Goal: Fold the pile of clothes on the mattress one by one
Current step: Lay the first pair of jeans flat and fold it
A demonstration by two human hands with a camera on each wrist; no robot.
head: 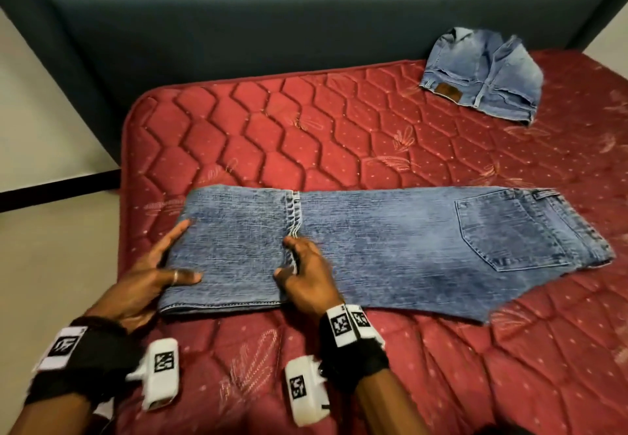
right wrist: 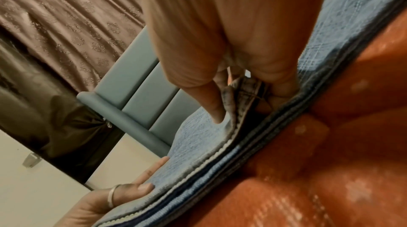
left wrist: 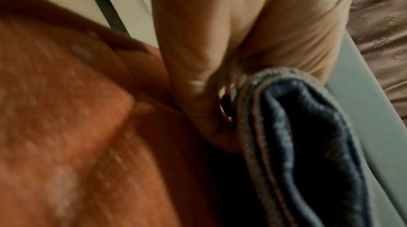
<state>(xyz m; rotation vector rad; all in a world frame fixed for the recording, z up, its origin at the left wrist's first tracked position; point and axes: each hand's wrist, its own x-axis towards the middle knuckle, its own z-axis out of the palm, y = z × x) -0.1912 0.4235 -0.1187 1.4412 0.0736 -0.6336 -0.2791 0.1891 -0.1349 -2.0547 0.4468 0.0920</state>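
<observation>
A pair of blue jeans [head: 390, 240] lies lengthwise across the red quilted mattress [head: 306, 121], waistband to the right. Its leg end is folded over onto the middle. My left hand [head: 180, 254] rests at the folded left edge, with a straight finger along the side and the ringed thumb [right wrist: 141, 189] flat on top. My right hand [head: 287, 257] pinches the leg hem [right wrist: 246, 91] where it lies on the middle of the jeans. In the left wrist view the denim fold [left wrist: 304, 143] sits against my palm [left wrist: 220, 56].
A folded pair of lighter jeans [head: 482, 74] sits at the mattress's far right corner. A dark blue padded headboard [head: 238, 26] runs behind. The mattress's left edge drops to the pale floor [head: 51, 264]. A brown patterned curtain [right wrist: 66, 22] hangs beyond.
</observation>
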